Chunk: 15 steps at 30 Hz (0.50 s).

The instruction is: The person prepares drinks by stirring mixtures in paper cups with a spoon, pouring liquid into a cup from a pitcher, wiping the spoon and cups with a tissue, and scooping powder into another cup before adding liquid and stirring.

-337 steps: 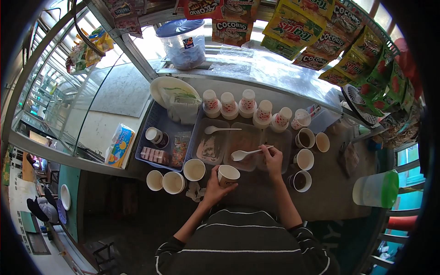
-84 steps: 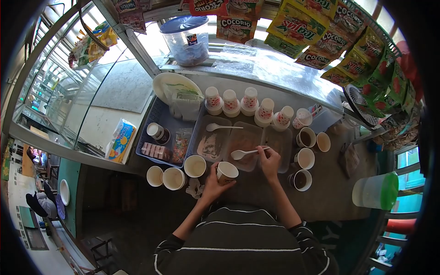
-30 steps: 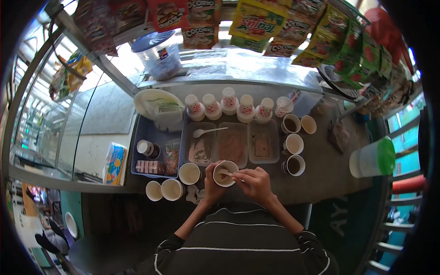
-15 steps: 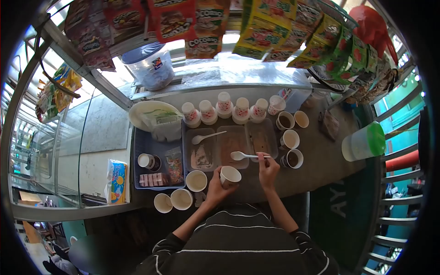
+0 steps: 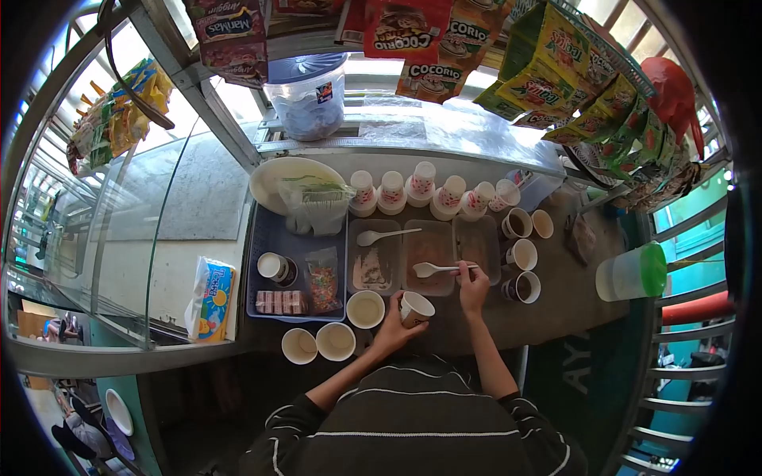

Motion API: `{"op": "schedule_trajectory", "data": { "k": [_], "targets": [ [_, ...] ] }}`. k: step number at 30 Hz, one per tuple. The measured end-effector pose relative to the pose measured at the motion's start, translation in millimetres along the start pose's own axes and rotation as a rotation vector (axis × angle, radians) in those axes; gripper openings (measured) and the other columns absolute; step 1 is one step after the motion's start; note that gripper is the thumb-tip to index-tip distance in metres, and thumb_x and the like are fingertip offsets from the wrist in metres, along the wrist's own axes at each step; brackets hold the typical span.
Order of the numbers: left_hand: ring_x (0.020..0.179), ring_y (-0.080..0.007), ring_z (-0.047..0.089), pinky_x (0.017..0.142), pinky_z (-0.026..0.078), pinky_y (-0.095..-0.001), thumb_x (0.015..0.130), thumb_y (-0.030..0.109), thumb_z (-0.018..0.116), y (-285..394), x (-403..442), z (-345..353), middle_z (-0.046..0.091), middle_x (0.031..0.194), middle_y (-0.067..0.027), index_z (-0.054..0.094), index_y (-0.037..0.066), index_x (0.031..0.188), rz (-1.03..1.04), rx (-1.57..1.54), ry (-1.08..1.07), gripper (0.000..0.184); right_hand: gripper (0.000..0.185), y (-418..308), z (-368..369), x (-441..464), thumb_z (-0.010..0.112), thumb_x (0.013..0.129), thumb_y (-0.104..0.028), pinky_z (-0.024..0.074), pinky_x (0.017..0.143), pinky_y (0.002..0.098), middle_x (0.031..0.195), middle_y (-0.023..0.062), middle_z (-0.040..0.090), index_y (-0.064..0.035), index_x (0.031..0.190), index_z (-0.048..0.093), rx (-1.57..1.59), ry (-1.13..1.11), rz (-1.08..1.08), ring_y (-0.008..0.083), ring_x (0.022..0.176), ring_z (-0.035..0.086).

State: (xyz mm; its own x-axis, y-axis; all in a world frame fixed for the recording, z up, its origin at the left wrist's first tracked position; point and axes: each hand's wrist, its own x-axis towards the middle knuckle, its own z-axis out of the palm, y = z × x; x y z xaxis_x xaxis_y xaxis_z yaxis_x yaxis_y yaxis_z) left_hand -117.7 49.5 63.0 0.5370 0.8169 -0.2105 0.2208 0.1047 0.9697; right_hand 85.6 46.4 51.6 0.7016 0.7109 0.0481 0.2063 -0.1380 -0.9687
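Observation:
My left hand [image 5: 390,332] is wrapped around a paper cup [image 5: 416,309], which tilts a little with its mouth up, near the front of the counter. A white plastic spoon [image 5: 436,270] is pinched in my right hand [image 5: 474,287], its bowl over the middle clear container [image 5: 429,238] of brownish powder. Whether the spoon carries powder, I cannot tell. To the left, another container [image 5: 375,274] has pale powder and a second white spoon [image 5: 389,235]. The right-hand container [image 5: 479,238] also has a brownish layer. An open paper cup [image 5: 366,309] stands beside my left hand.
Stacks of upside-down paper cups [image 5: 423,182] line the back. Several cups, some with dark contents [image 5: 521,287], stand at right, near a green-lidded jug [image 5: 632,272]. A blue basket [image 5: 255,238] holds packets and a jar. Drink sachets [image 5: 432,79] hang overhead.
The camera view has turned, so the counter things appear farther right. The spoon's bowl has shifted slightly left over the middle container. Both hands keep their hold.

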Motion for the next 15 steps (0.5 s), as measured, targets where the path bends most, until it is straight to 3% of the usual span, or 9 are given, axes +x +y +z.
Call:
{"op": "schedule_trajectory", "data": {
  "k": [8, 11, 14, 15],
  "targets": [
    [0.115, -0.0277, 0.043, 0.097, 0.036, -0.0367, 0.069, 0.025, 0.077, -26, 6, 8, 0.041, 0.121, -0.0196, 0.023, 0.003, 0.132, 0.057, -0.083, 0.015, 0.086, 0.02, -18, -19, -8, 0.058, 0.088, -0.016, 0.0403, 0.053, 0.02, 0.066, 0.0025, 0.063, 0.0017, 0.085, 0.065, 0.192, 0.093, 0.139, 0.0068, 0.061, 0.057],
    [0.114, -0.0285, 0.043, 0.097, 0.035, -0.0367, 0.066, 0.023, 0.079, -28, 9, 7, 0.042, 0.121, -0.0178, 0.024, 0.003, 0.131, 0.108, -0.02, 0.044, 0.086, 0.019, -48, -31, -23, 0.058, 0.088, -0.017, 0.0392, 0.052, 0.0187, 0.066, 0.003, 0.064, 0.0011, 0.086, 0.065, 0.291, 0.043, 0.257, 0.0061, 0.061, 0.057],
    [0.113, -0.0283, 0.046, 0.096, 0.037, -0.0364, 0.066, 0.021, 0.079, -14, 9, 5, 0.045, 0.119, -0.0178, 0.027, 0.003, 0.129, 0.113, -0.062, 0.011, 0.084, 0.019, -60, -36, -43, 0.058, 0.089, -0.017, 0.0378, 0.051, 0.0184, 0.066, 0.0022, 0.064, -0.0006, 0.087, 0.067, 0.208, -0.045, 0.192, 0.0043, 0.059, 0.055],
    [0.113, -0.0283, 0.046, 0.096, 0.037, -0.0364, 0.066, 0.021, 0.079, -10, 9, 5, 0.045, 0.119, -0.0178, 0.027, 0.003, 0.129, 0.111, -0.058, -0.001, 0.084, 0.018, -62, -38, -50, 0.059, 0.088, -0.017, 0.0381, 0.05, 0.0188, 0.068, 0.0028, 0.065, -0.0018, 0.088, 0.067, 0.095, -0.194, 0.111, 0.0045, 0.058, 0.055]
  ]
}}
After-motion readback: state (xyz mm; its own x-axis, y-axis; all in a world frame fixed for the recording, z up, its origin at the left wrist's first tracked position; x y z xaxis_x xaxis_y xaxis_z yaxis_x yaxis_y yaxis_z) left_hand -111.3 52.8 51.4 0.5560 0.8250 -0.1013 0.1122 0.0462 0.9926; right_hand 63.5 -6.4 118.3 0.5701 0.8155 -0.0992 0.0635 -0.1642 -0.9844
